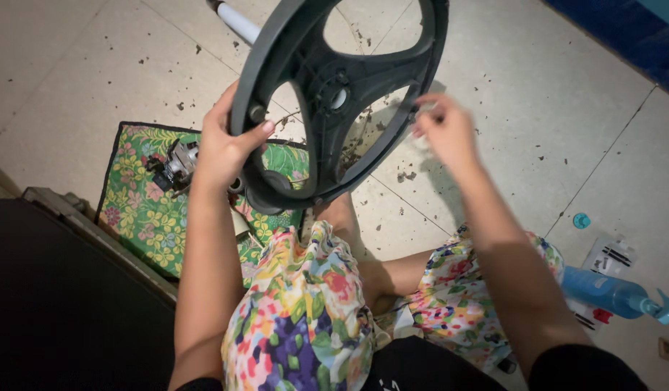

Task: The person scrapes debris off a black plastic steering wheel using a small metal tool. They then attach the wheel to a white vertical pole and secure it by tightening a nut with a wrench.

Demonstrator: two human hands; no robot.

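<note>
1. From where I watch, the left hand [222, 148] is closed on the rim of a dark grey plastic wheel [341, 98], thumb over the outer edge at about nine o'clock on that rim, fingers wrapped behind.
2. The wheel is held up off the floor in the top centre of the view, tilted, with its hub and three spokes facing me.
3. The right hand [444, 130] sits at the rim's three o'clock side. Its fingertips are pinched together on something small and pale, blurred, so I cannot tell what it is or whether it touches the rim.
4. At eight o'clock from the wheel, a floral cushion [150, 195] lies on the tiled floor [537, 130] with a small metal part [176, 165] on it.
5. A blue spray bottle [616, 295] lies at four o'clock, near the right knee, with a small blue cap [581, 220] above it.
6. My judgement: the rim is being worked on or wiped. I would keep the left grip firm so the wheel does not swing, and turn it in short steps so the right fingertips always meet the rim squarely.
7. Dark crumbs litter the floor; I would hold the wheel clear of them.
</note>
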